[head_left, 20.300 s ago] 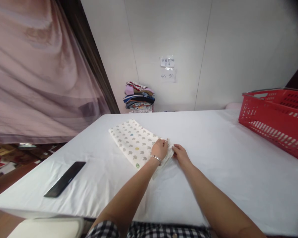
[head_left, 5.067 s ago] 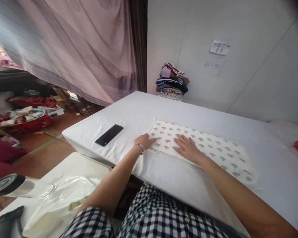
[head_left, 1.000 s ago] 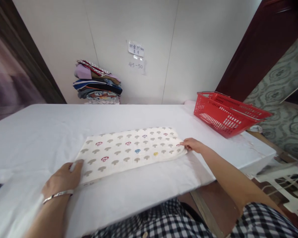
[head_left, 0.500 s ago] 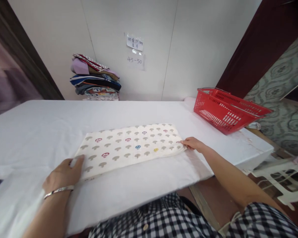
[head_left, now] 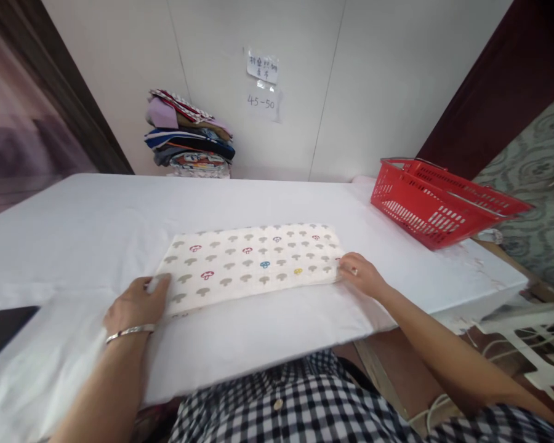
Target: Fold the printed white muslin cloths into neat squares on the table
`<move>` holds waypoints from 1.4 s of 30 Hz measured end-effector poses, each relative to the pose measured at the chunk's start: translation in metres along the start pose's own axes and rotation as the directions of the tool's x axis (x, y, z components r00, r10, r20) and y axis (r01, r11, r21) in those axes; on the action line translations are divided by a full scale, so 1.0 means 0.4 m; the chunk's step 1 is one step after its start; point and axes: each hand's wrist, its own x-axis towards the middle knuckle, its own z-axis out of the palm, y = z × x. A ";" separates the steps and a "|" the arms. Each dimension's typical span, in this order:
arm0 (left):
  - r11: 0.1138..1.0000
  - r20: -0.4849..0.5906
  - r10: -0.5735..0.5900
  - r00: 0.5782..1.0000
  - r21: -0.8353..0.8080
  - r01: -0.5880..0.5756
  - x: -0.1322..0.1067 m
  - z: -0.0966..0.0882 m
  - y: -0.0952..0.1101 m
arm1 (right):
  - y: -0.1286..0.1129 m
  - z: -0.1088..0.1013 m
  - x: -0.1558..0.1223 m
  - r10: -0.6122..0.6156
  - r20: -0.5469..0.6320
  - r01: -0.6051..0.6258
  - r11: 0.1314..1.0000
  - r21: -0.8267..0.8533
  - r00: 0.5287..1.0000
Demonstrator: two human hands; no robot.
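Note:
A white folded cloth (head_left: 240, 266) printed with grey, red, blue and yellow mushrooms lies flat as a long strip across the white-covered table (head_left: 268, 338). At its left end my left hand (head_left: 141, 301), with a silver bracelet on the wrist, is closed over the edge. Its thumb is near the cloth, and the other fingers are partly hidden. My right hand (head_left: 361, 274) pinches the near right corner between thumb and curled fingers.
A red plastic basket (head_left: 436, 206) stands at the table's right side. Against the back wall is a pile of folded fabrics (head_left: 189, 135), with paper signs (head_left: 263, 86) to its right. A dark flat object (head_left: 4, 329) lies at the left, and a white stool (head_left: 530, 344) stands lower right.
The view has shifted, so everything appears farther right and slightly higher. My right fingers are more curled at the cloth's corner, and its right edge looks straighter. My left hand stays at the left end.

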 end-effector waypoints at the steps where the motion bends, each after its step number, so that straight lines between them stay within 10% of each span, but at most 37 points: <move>1: 0.999 0.016 -0.030 0.999 -0.018 0.030 -0.009 -0.006 0.005 | -0.008 0.006 -0.011 -0.112 0.030 0.112 0.993 -0.022 0.993; 7: 0.959 -0.234 0.282 0.930 0.044 -0.280 -0.076 -0.015 0.049 | -0.009 0.034 -0.029 -0.301 0.137 0.326 0.913 -0.244 0.944; 14: 0.449 -0.095 0.893 0.440 0.113 -0.886 -0.161 0.066 0.114 | 0.011 0.028 -0.019 -0.346 0.148 0.374 0.894 -0.246 0.926; 17: 0.351 -0.045 0.936 0.348 0.097 -0.931 -0.174 0.095 0.132 | 0.017 0.024 -0.016 -0.364 0.135 0.387 0.895 -0.222 0.921; 25: 0.296 -0.051 0.955 0.292 0.078 -0.952 -0.170 0.117 0.191 | 0.020 0.020 -0.009 -0.365 0.163 0.393 0.899 -0.193 0.917; 32: 0.315 -0.071 0.948 0.311 0.054 -0.948 -0.168 0.135 0.208 | 0.015 0.044 0.001 -0.314 -0.066 0.295 0.933 -0.208 0.947; 42: 0.353 -0.010 0.936 0.353 0.021 -0.936 -0.172 0.128 0.212 | 0.037 0.067 -0.019 -0.307 0.063 0.313 0.921 -0.231 0.950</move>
